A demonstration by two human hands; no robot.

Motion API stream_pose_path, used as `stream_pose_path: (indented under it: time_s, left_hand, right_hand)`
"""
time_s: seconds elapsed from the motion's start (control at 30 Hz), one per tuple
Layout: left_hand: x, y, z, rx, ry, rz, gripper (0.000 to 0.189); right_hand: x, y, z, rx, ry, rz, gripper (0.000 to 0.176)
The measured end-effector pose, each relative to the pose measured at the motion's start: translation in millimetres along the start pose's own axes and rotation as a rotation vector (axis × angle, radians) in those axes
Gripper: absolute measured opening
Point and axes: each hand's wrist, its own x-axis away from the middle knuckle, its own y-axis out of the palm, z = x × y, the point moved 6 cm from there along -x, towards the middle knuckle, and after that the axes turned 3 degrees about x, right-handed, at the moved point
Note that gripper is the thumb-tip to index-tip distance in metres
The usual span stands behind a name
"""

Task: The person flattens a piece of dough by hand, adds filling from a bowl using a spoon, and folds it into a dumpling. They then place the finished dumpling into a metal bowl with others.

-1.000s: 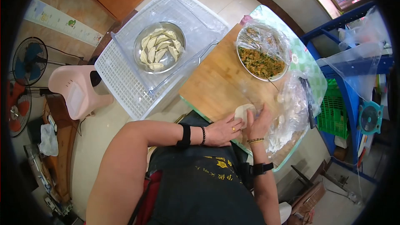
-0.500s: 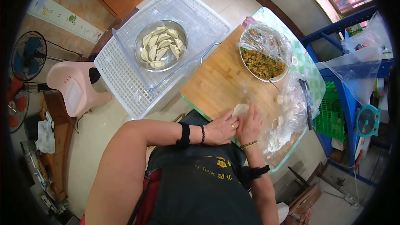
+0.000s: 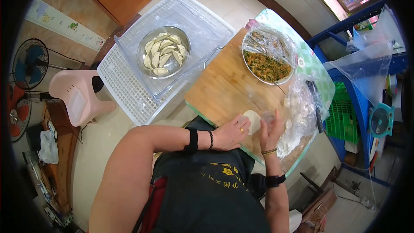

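Observation:
A pale round dumpling wrapper (image 3: 252,121) is at the fingertips of my left hand (image 3: 232,133), pinched at its near edge just above the wooden board (image 3: 215,88). To its right, my right hand (image 3: 271,132) is apart from the wrapper, its fingers curled about a small see-through thing (image 3: 267,117) whose kind I cannot make out. Beyond my hands stands a bowl of minced filling (image 3: 269,67), partly under plastic film (image 3: 269,43). White flour (image 3: 288,142) lies right of my right hand, beside crumpled clear plastic (image 3: 297,108).
A steel bowl (image 3: 184,64) with several folded dumplings (image 3: 161,51) sits on a white plastic crate (image 3: 125,88) at the left. A dark-handled tool (image 3: 318,116) lies by the board's right side. Farther out are a pink stool (image 3: 77,86) and blue shelving (image 3: 351,99).
My hands were together around the wrapper and have moved apart. My right hand has shifted right and off it, and more of the wrapper shows beside my left fingers.

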Motion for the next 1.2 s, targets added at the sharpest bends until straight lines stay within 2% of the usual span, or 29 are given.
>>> stream_pose_path:
  time_s: [0.07, 0.1, 0.17, 0.23, 0.3, 0.43, 0.5, 0.63, 0.7, 0.73, 0.8, 0.83, 0.9, 0.97, 1.07, 1.13, 1.2]
  left_hand:
    - [3, 5, 9, -0.003, 0.035, -0.048, 0.061]
    - [5, 8, 12, -0.009, 0.068, -0.096, 0.062]
    - [6, 9, 11, 0.013, 0.061, -0.182, 0.063]
    - [9, 14, 10, 0.031, 0.056, -0.264, 0.063]
    - [10, 8, 10, 0.024, 0.090, -0.088, 0.061]
    - [8, 5, 9, 0.009, 0.099, -0.068, 0.058]
    - [6, 7, 8, 0.055, 0.060, -0.078, 0.058]
    - [6, -1, 6, 0.080, 0.012, -0.047, 0.059]
    - [7, 0, 7, 0.103, 0.040, 0.006, 0.060]
    - [7, 0, 6, 0.107, 0.038, 0.005, 0.060]
    - [11, 14, 4, 0.087, 0.042, -0.225, 0.062]
    - [14, 17, 1, 0.089, 0.035, -0.230, 0.062]
    - [17, 11, 0, 0.092, 0.088, -0.020, 0.064]
    - [14, 7, 4, 0.079, 0.074, -0.044, 0.064]
    - [15, 10, 2, 0.091, 0.046, -0.069, 0.064]
    - [17, 8, 2, 0.113, 0.042, -0.069, 0.063]
    - [19, -2, -1, 0.144, 0.009, 0.018, 0.063]
  right_hand:
    - [14, 3, -31, 0.122, -0.411, 0.027, 0.067]
    - [20, 8, -38, 0.120, -0.411, 0.024, 0.067]
    - [30, 27, -48, 0.383, -0.354, -0.077, 0.068]
    - [22, 32, -42, 0.410, -0.326, -0.056, 0.070]
    - [1, 29, -25, 0.392, -0.176, 0.025, 0.073]
    - [-24, 19, 2, 0.212, -0.078, 0.094, 0.074]
    - [-27, 11, 14, 0.154, 0.103, 0.102, 0.073]
    - [-16, 4, -6, 0.172, -0.032, 0.053, 0.070]
    - [2, 14, -40, 0.112, -0.374, 0.038, 0.067]
    - [12, 25, -52, 0.244, -0.415, -0.025, 0.067]
    - [16, 36, -58, 0.297, -0.358, -0.030, 0.067]
    - [15, 40, -58, 0.351, -0.304, -0.028, 0.068]
    - [-3, 42, -42, 0.384, -0.300, 0.027, 0.071]
    - [-25, 39, -14, 0.286, -0.130, 0.049, 0.075]
    - [-37, 35, 4, 0.159, -0.039, 0.074, 0.077]
    - [-39, 30, 10, 0.073, -0.035, 0.122, 0.076]
    - [-38, 23, 11, -0.012, -0.028, 0.172, 0.075]
